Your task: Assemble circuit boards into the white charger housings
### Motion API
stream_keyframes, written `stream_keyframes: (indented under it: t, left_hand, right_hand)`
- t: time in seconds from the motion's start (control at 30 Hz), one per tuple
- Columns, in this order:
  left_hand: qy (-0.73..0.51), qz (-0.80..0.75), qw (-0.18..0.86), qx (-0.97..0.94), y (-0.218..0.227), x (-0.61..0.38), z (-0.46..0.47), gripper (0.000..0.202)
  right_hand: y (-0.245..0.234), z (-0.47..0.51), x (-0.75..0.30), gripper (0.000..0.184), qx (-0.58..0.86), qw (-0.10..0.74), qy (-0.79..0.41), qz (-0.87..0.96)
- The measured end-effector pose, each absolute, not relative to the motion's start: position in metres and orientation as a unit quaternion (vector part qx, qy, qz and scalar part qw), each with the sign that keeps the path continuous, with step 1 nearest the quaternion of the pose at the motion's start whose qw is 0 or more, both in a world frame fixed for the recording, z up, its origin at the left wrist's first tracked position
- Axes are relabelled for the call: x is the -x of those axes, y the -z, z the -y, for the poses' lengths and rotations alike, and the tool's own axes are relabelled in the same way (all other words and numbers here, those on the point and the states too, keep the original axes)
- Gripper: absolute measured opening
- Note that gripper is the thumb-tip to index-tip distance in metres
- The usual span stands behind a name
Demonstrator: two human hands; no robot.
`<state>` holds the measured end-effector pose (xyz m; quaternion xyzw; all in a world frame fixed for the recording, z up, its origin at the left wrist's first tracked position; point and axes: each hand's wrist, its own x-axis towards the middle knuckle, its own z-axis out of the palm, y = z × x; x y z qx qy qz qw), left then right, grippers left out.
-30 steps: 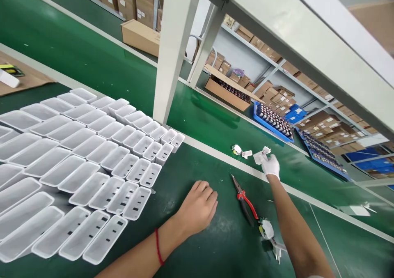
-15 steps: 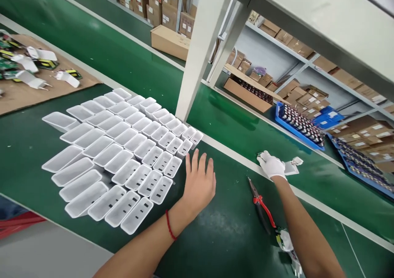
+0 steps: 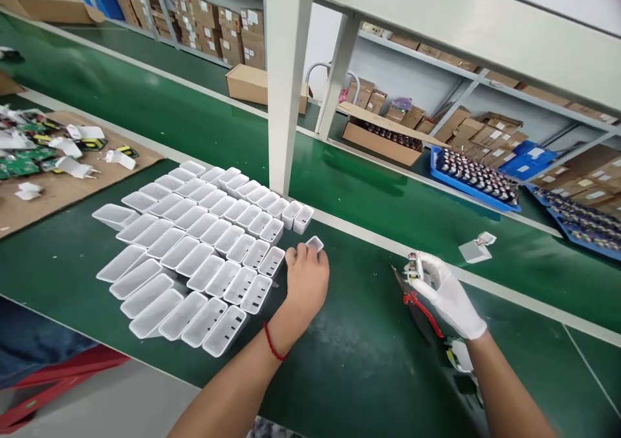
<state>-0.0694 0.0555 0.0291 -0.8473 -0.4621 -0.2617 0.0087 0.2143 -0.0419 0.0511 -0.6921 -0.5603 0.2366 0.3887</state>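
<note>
My bare left hand (image 3: 304, 279) is closed on a small white plastic shell (image 3: 315, 243), lifted just off the right edge of the rows of white plastic shells (image 3: 194, 250) lying open side up on the green bench. My right hand (image 3: 444, 292), in a white glove, pinches a small electronic part (image 3: 413, 266) above the red-handled pliers (image 3: 420, 303). A red string circles my left wrist.
A white post (image 3: 286, 82) stands behind the shells. Cardboard with chargers and circuit boards (image 3: 53, 153) lies at the left. White parts (image 3: 478, 248) rest by the belt edge. Blue trays of components (image 3: 473, 179) and boxes fill the shelves behind. Another part (image 3: 458, 354) lies under my right forearm.
My left hand went from lying flat by the shells to gripping one. My gloved right hand drew back from the belt edge toward me, holding a small part. The view swung left.
</note>
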Motion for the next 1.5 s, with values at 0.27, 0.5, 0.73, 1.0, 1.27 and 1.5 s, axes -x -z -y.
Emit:
stream_keyframes:
  t: [0.27, 0.5, 0.73, 1.0, 1.27, 1.5]
  left_hand:
    - [0.296, 0.277, -0.012, 0.914, -0.019, 0.039, -0.016, 0.034]
    - [0.242, 0.22, -0.304, 0.895, -0.015, 0.054, -0.041, 0.077]
    - [0.134, 0.144, -0.406, 0.892, -0.018, 0.065, -0.049, 0.094]
    - [0.192, 0.228, -0.455, 0.839, -0.011, 0.056, -0.041, 0.067]
    - [0.303, 0.177, -0.417, 0.838, -0.015, 0.048, -0.029, 0.053]
    - [0.31, 0.157, -0.428, 0.834, -0.013, 0.048, -0.029, 0.055]
  right_hand:
    - [-0.064, 0.06, -0.164, 0.051, 0.586, 0.35, -0.369, 0.631]
    - [-0.064, 0.063, -0.163, 0.075, 0.632, 0.353, -0.329, 0.607]
    - [-0.07, 0.057, -0.164, 0.05, 0.577, 0.349, -0.159, 0.721]
    - [-0.066, 0.064, -0.146, 0.051, 0.626, 0.275, -0.117, 0.72]
    - [-0.081, 0.076, -0.144, 0.059, 0.608, 0.198, 0.11, 0.761]
    - [-0.098, 0.076, -0.14, 0.042, 0.561, 0.113, 0.071, 0.817]
